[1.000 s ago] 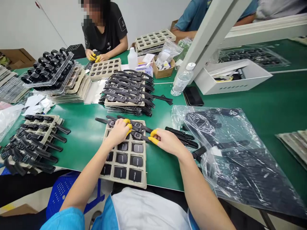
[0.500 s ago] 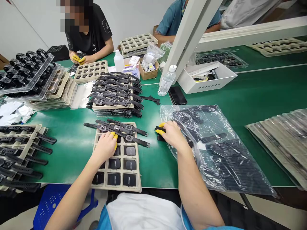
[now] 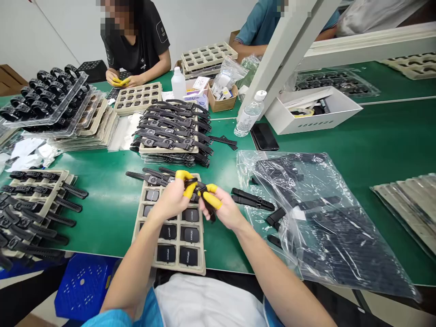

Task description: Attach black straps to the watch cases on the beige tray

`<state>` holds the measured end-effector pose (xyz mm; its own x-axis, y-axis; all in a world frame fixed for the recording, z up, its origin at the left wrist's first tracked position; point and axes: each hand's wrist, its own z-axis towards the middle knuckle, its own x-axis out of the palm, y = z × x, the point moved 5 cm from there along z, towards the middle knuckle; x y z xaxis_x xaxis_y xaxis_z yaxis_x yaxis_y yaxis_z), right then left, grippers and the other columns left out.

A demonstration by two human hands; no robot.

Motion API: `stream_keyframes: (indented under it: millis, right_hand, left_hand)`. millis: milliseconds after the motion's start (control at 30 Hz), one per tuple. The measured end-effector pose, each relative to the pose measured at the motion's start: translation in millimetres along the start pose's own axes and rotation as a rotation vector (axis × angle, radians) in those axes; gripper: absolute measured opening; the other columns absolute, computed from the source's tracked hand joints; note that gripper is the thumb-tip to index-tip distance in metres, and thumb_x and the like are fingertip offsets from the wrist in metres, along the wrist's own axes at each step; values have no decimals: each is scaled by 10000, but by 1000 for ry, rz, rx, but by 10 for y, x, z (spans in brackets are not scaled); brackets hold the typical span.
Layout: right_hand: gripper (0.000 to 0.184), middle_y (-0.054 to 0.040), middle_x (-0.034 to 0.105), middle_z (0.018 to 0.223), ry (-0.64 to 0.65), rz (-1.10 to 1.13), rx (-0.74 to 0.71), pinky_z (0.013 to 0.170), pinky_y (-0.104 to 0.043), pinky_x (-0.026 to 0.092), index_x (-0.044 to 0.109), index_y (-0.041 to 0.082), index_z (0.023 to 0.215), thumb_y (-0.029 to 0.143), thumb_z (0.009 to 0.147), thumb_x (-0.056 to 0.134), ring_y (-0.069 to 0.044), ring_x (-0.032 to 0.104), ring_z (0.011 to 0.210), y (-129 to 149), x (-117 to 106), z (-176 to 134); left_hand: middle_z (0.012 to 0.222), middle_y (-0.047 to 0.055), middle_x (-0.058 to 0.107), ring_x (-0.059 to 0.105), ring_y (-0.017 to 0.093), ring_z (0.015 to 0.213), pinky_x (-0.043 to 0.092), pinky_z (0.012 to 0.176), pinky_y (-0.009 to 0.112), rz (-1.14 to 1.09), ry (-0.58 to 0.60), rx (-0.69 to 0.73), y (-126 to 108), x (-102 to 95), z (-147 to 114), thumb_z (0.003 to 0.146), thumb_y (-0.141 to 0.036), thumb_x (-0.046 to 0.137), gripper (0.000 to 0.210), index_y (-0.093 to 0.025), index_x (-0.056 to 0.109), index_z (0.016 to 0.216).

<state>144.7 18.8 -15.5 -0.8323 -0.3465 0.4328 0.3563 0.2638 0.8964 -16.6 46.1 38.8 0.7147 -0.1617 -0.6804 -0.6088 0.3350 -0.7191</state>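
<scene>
My left hand (image 3: pixel 170 200) and my right hand (image 3: pixel 226 209), both with yellow finger cots, meet above a beige compartment tray (image 3: pixel 201 267). In the left fingertips a small dark watch case (image 3: pixel 190 181) is pinched, mostly hidden by the cots. My right hand is closed on a black watch strap (image 3: pixel 203 189), whose end hangs below the fingers. Square black watch cases (image 3: pixel 188 256) sit in the tray's compartments. Across its far end lie watches with straps (image 3: pixel 152 180), partly covered by my hands. More loose black straps (image 3: pixel 252 200) lie right of my right hand.
A clear plastic bag of straps (image 3: pixel 344 236) covers the right side of the green table. Stacked trays of watches (image 3: pixel 170 131) stand ahead, others (image 3: pixel 34 209) at left. A water bottle (image 3: pixel 250 114), phone (image 3: pixel 264 136) and white box (image 3: pixel 316 120) sit beyond. Another person works opposite.
My left hand has lifted from the tray with a watch case. My right hand has come left from the bag with a strap, and the two hands now meet. The view has shifted slightly.
</scene>
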Motion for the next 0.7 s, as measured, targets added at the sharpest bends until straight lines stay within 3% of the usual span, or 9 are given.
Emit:
stream_keyframes:
  millis: [100, 233, 467, 567, 700]
  right_hand:
    - [461, 26, 651, 653, 101, 62, 28, 440, -237, 404, 539, 215, 989, 639, 926, 710, -114, 499, 445, -71, 122, -8]
    - [449, 30, 628, 590, 108, 56, 56, 421, -222, 324, 554, 203, 913, 618, 918, 725, -94, 438, 406, -59, 111, -10]
    - [421, 61, 544, 507, -7, 87, 83, 415, -237, 268, 553, 217, 879, 599, 901, 728, -97, 359, 389, -12, 62, -18]
    - [408, 64, 536, 494, 28, 81, 77, 416, -230, 267, 553, 214, 882, 585, 912, 720, -91, 356, 382, -25, 67, -19]
    - [391, 72, 510, 484, -19, 93, 85, 404, -224, 254, 546, 216, 875, 561, 902, 727, -90, 343, 381, -28, 49, -5]
  left_hand:
    - [1326, 113, 690, 674, 213, 1235, 570, 1062, 381, -111, 60, 181, 9, 277, 45, 820, -38, 473, 564, -194, 539, 1358]
    - [1415, 100, 654, 610, 220, 1352, 526, 1156, 426, -113, 93, 330, 50, 341, -22, 715, 30, 412, 772, -210, 553, 1435]
    - [1388, 109, 673, 634, 221, 1320, 558, 1128, 432, -100, 21, 381, 32, 245, -47, 946, -54, 423, 565, -224, 547, 1469]
    - [1380, 111, 676, 631, 224, 1318, 552, 1135, 435, -85, 36, 397, 11, 255, -56, 970, -74, 416, 536, -215, 544, 1472]
    - [1390, 112, 668, 620, 231, 1328, 545, 1139, 443, -64, 28, 404, 14, 254, -65, 995, -101, 419, 511, -219, 530, 1480]
